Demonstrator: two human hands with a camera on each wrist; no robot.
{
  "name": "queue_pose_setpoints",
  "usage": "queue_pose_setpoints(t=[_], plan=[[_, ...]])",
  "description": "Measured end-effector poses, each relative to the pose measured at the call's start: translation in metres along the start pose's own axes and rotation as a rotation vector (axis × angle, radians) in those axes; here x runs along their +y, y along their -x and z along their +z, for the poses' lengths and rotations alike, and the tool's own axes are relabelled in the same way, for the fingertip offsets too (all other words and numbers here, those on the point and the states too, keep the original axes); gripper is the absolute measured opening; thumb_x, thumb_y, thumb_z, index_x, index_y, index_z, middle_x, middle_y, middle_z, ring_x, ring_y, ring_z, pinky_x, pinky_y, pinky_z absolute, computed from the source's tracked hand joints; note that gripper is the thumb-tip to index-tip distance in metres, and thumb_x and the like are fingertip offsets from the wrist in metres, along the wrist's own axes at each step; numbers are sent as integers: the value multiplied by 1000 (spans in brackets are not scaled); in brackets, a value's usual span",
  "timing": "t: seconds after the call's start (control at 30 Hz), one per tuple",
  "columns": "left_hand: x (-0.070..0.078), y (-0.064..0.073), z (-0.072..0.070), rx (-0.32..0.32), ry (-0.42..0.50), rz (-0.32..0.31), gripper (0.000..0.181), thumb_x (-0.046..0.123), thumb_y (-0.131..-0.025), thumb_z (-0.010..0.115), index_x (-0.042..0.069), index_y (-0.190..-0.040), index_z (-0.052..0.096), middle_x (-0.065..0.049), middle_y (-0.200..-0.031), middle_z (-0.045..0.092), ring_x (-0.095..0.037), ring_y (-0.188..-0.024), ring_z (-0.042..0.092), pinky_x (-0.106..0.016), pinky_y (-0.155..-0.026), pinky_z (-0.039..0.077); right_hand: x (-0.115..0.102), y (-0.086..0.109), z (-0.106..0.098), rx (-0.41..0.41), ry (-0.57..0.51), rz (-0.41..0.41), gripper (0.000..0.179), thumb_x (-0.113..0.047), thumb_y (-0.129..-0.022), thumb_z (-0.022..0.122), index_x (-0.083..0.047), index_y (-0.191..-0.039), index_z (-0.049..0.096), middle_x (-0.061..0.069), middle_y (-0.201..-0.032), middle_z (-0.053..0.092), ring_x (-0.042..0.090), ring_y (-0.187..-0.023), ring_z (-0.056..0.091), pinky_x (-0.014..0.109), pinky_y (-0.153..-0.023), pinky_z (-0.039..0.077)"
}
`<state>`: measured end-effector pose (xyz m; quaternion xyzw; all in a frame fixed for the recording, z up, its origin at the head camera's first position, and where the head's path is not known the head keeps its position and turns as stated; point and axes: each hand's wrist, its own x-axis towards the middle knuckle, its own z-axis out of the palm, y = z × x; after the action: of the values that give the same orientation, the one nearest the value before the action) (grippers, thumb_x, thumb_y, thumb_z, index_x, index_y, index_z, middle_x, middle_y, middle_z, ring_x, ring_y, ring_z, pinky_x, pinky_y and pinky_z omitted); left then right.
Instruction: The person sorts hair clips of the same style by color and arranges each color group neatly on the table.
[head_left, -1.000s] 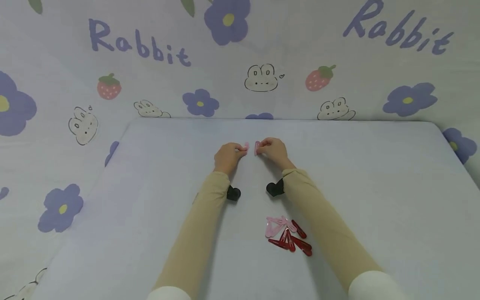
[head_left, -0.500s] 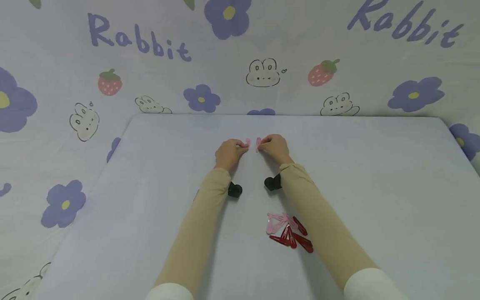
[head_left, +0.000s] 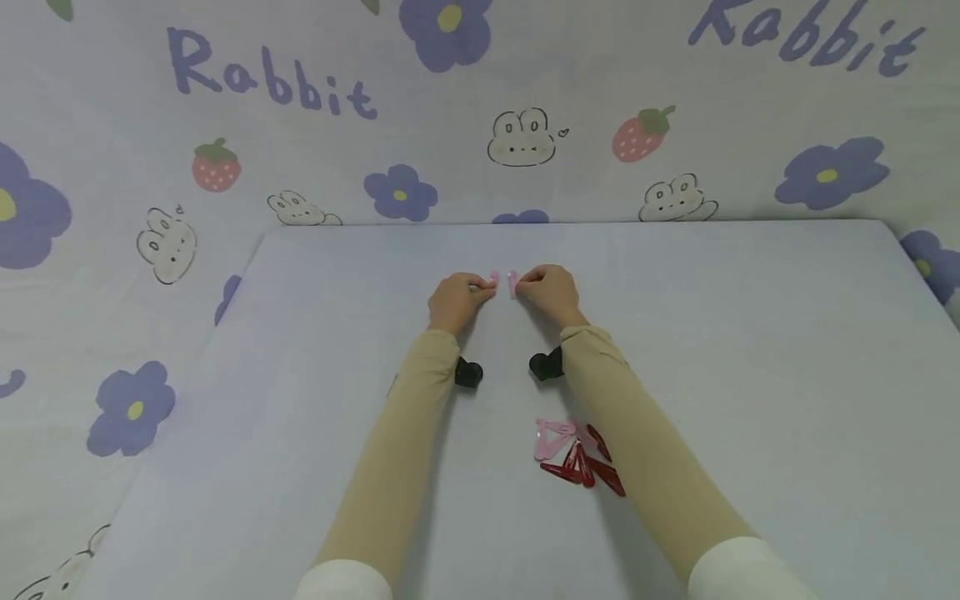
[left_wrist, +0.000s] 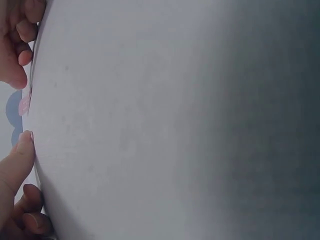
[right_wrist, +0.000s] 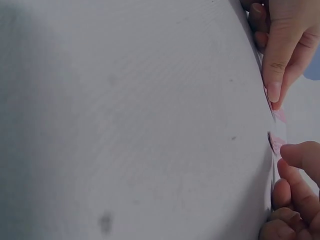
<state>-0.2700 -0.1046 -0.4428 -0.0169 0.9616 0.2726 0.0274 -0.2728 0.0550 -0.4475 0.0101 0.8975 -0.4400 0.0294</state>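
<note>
Near the far side of the white table, my two hands face each other with a small gap between. My left hand (head_left: 454, 302) pinches a pink snap hair clip (head_left: 495, 277) between thumb and fingers, covering much of it. Fingertips of my right hand (head_left: 551, 295) hold the edge of a second pink clip (head_left: 512, 285), which stands lengthwise just right of the first. In the right wrist view, the left hand (right_wrist: 287, 45) is above and the right hand (right_wrist: 300, 195) below, the pink clip (right_wrist: 276, 144) at its fingertips. The left wrist view crops both hands at its edge.
A loose pile of pink clips (head_left: 553, 440) and dark red clips (head_left: 577, 467) lies nearer on the white table (head_left: 337, 417), partly behind the right sleeve (head_left: 637, 417). A rabbit-print cloth (head_left: 300, 150) hangs behind the table. Black wrist cameras (head_left: 546, 364) sit by both cuffs.
The head view has tilted slightly, shifting the table up in the picture. Both hands stay almost in place by the pink clips; the right sleeve covers slightly more of the pile.
</note>
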Motion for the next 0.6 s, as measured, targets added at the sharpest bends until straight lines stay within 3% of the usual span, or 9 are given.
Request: queue_pose_setpoints(t=[0.13,0.3,0.47,0.6], plan=[[-1,-2,1,-10,-2,2,21,39,-79,66,25,-93,72,3,-106,63,-17,-94,56,-33,-65,43,4,5,-6,-29,-93,-17,19,-15,-78,66,2,-87,65,10,-78,60,19,-72,49,26,-65,37],[0,-2,4,-32,-12,10,19,38,-80,65,25,-93,71,4,-107,62,-16,-98,55,-32,-67,43,13,12,-13,-88,-198,37,23,-19,-80,66,0,-91,63,6,-77,57,15,-70,46,25,-63,36],[1,-1,3,-40,-13,25,19,37,-81,65,25,-94,71,3,-108,62,-17,-99,55,-33,-67,43,4,20,-22,-179,-270,167,26,-21,-83,62,-1,-100,59,6,-87,54,12,-62,41,25,-57,34],[1,1,1,-38,-15,27,20,36,-81,65,24,-95,71,3,-108,62,-17,-98,55,-33,-67,43,-13,32,-33,-201,-348,250,27,-22,-85,60,-3,-104,56,5,-92,51,12,-61,37,26,-54,32]])
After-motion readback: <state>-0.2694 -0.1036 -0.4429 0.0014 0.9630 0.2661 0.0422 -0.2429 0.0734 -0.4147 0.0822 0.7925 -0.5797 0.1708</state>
